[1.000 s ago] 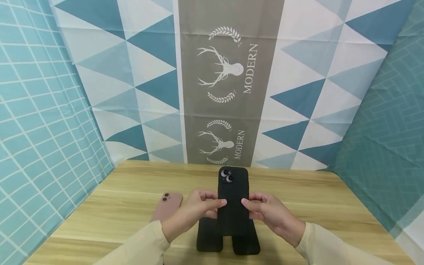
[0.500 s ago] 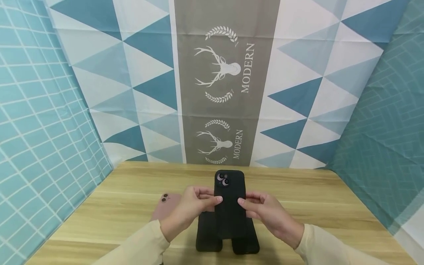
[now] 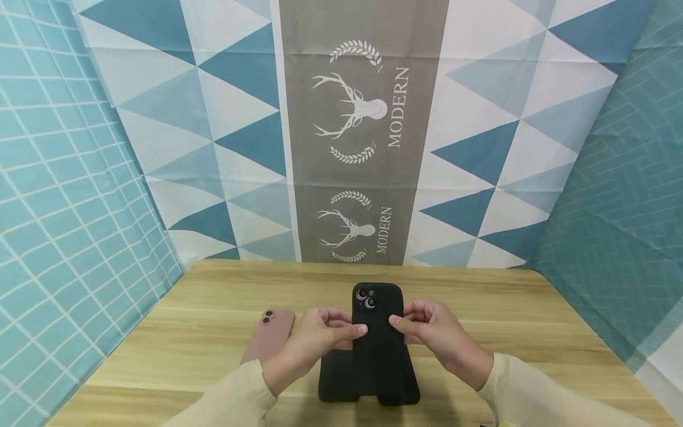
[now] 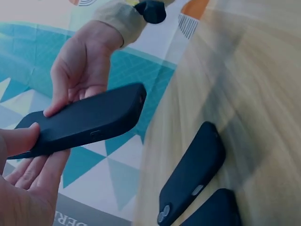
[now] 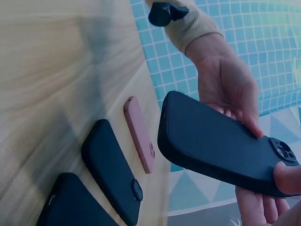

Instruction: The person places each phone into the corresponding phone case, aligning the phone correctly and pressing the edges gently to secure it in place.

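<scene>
A smartphone in a black case (image 3: 379,362) is held up above the table, its back and two camera lenses facing me in the head view. My left hand (image 3: 312,341) pinches its left edge, thumb on the back and fingers behind. On the opposite edge my right hand (image 3: 443,335) grips it the same way. Below lie two more black-cased phones, the left one (image 3: 337,379) and the right one (image 3: 408,385), partly hidden by the held phone. A pink phone (image 5: 138,134) lies beside them, left of my left hand in the head view.
The wooden table (image 3: 213,308) runs back to a patterned cloth (image 3: 368,178) with triangles and deer heads. Tiled-print cloth (image 3: 69,207) closes off the left side, and a teal cloth (image 3: 613,237) the right.
The held phone has come slightly lower in the head view, and its lenses sit nearer my thumbs. Both hands keep their hold; the phones on the table have not moved.
</scene>
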Demonstrator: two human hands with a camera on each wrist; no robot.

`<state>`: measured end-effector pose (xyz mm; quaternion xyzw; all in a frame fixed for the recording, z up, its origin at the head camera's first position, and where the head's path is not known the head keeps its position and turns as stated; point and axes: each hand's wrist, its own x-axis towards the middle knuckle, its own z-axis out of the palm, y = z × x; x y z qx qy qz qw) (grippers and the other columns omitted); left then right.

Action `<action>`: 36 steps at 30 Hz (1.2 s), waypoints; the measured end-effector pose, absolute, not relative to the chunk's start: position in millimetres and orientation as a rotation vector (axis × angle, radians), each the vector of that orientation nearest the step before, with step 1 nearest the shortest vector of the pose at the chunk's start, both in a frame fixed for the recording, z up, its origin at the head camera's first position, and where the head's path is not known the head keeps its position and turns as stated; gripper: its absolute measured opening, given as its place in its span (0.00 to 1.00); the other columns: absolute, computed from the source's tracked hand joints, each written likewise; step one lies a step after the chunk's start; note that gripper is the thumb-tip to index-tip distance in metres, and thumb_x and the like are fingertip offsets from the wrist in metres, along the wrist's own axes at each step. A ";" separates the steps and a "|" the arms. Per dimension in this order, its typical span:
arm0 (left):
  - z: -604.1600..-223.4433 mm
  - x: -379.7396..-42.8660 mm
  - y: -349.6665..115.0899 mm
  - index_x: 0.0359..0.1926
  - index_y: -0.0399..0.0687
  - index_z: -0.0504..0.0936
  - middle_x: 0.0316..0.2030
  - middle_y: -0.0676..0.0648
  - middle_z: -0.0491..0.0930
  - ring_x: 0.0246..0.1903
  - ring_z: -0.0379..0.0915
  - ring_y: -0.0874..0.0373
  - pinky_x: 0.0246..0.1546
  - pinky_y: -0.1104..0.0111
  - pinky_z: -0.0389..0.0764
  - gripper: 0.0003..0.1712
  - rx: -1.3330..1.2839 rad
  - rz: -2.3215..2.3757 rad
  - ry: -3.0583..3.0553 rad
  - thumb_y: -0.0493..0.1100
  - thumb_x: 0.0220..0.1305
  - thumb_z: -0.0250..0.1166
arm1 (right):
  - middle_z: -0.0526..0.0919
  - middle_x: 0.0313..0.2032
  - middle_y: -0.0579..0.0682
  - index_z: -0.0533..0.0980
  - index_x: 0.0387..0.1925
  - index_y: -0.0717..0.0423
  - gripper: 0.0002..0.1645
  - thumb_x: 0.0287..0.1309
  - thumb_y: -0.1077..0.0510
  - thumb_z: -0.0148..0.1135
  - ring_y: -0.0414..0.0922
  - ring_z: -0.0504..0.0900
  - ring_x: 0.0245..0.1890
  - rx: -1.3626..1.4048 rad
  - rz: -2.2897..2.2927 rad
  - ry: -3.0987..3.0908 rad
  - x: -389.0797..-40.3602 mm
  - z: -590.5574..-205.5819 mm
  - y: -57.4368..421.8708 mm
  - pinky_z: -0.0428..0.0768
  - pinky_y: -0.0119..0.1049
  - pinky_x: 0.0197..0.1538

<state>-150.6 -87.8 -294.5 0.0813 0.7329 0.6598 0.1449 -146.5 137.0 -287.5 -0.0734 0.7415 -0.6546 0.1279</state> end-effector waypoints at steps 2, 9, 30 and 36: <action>-291.7 -151.0 -87.6 0.43 0.34 0.81 0.35 0.44 0.88 0.32 0.86 0.55 0.48 0.59 0.84 0.19 0.240 1.868 2.155 0.45 0.56 0.71 | 0.81 0.27 0.39 0.76 0.34 0.55 0.09 0.60 0.54 0.64 0.36 0.81 0.32 -0.229 -1.906 2.134 -146.1 -285.9 138.0 0.84 0.32 0.43; -278.0 -154.5 -85.9 0.50 0.35 0.81 0.44 0.39 0.86 0.43 0.84 0.55 0.50 0.57 0.82 0.21 0.285 1.830 2.241 0.40 0.56 0.70 | 0.82 0.29 0.38 0.77 0.36 0.53 0.07 0.61 0.53 0.64 0.35 0.81 0.33 -0.267 -1.919 2.036 -145.1 -285.2 140.9 0.82 0.31 0.44; -288.3 -150.9 -86.1 0.43 0.34 0.83 0.36 0.44 0.88 0.34 0.84 0.62 0.42 0.64 0.85 0.18 0.245 1.888 2.177 0.39 0.52 0.73 | 0.80 0.27 0.40 0.75 0.35 0.60 0.12 0.58 0.55 0.66 0.36 0.80 0.29 -0.293 -1.945 2.265 -146.8 -290.0 135.5 0.84 0.31 0.39; -286.4 -152.6 -86.5 0.50 0.35 0.80 0.40 0.44 0.87 0.38 0.83 0.63 0.48 0.66 0.82 0.23 0.278 1.891 2.158 0.39 0.52 0.73 | 0.79 0.27 0.40 0.77 0.31 0.52 0.07 0.58 0.54 0.66 0.37 0.80 0.32 -0.247 -1.969 2.190 -146.5 -287.4 135.2 0.83 0.32 0.41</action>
